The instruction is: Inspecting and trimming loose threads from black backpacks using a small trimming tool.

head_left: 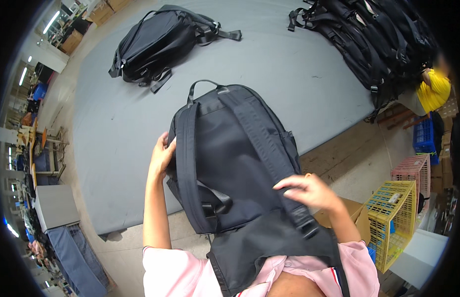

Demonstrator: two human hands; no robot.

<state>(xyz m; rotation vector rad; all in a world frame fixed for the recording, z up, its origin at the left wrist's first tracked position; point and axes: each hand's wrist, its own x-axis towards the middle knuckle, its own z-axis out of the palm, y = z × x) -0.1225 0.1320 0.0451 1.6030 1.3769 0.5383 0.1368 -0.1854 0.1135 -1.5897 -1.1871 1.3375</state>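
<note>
A black backpack (225,158) stands against my body at the table's near edge, its back panel and two shoulder straps facing me. Its top loop handle (202,83) points away from me. At the pack's left side, my left hand (163,154) grips the edge, with part of the fingers hidden behind it. My right hand (311,190) lies over the lower part of the right shoulder strap (259,138); its fingers are stretched out toward the left, and the thumb is hidden. A black apron (269,237) covers my front below the pack.
Another black backpack (158,42) lies on the grey table (126,158) at the far left. A pile of black backpacks (368,44) fills the far right corner. Beyond it is a person in yellow (434,91). A yellow crate (390,218) and a cardboard box (356,218) stand at right.
</note>
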